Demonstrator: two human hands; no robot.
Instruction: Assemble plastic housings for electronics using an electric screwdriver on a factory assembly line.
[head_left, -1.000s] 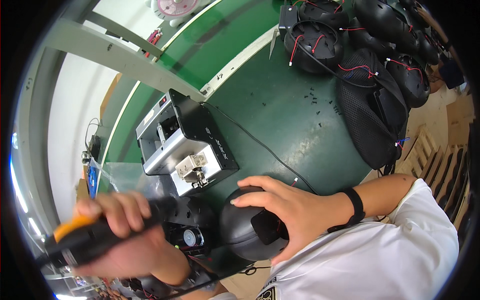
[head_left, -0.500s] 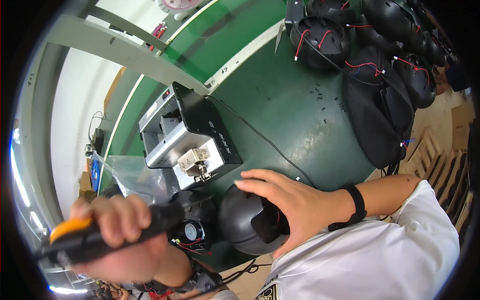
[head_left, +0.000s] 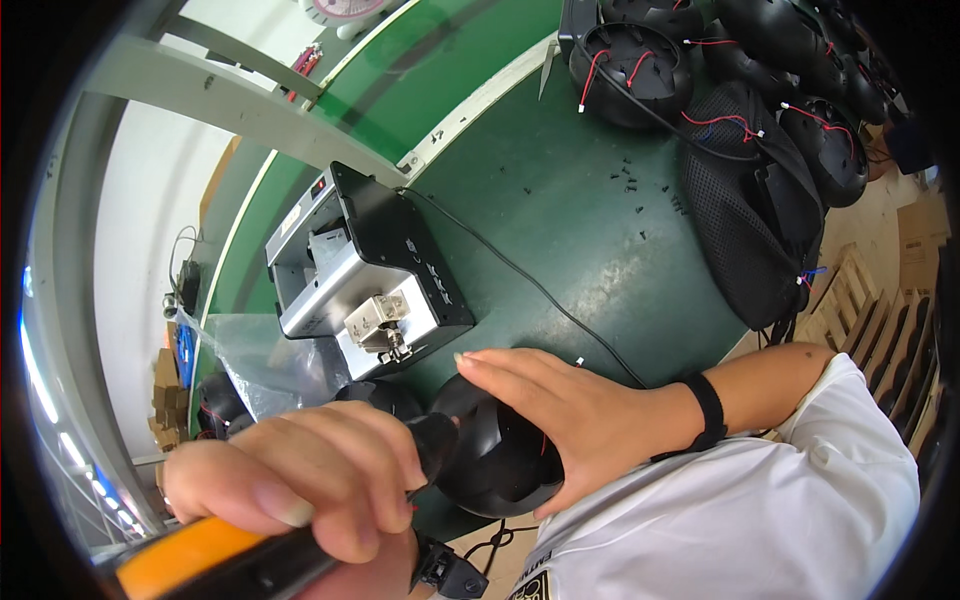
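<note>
My left hand (head_left: 310, 470) is wrapped around a black and orange electric screwdriver (head_left: 200, 555), large and close in the lower left. Its dark nose points at a round black plastic shell (head_left: 490, 480) and overlaps the shell's left side; whether they touch, I cannot tell. Over the shell's right side lies my right hand (head_left: 570, 415), fingers spread along the top edge and thumb low, steadying it at the bench's near edge. A dark opening and a bit of red wire show on the shell. Another black part (head_left: 380, 397) sits just left of it, mostly hidden.
A silver and black screw feeder (head_left: 375, 280) stands on the green bench (head_left: 560, 250), its cable running right. Small dark screws (head_left: 630, 180) lie scattered. Black shells (head_left: 635, 75) with red wires and a black mesh piece (head_left: 740, 210) crowd the right. Clear plastic bag (head_left: 270, 365) at left.
My left hand has brought the screwdriver right and nearer to the shell, covering the speaker part seen before. My right hand stays on the shell. The view has shifted slightly.
</note>
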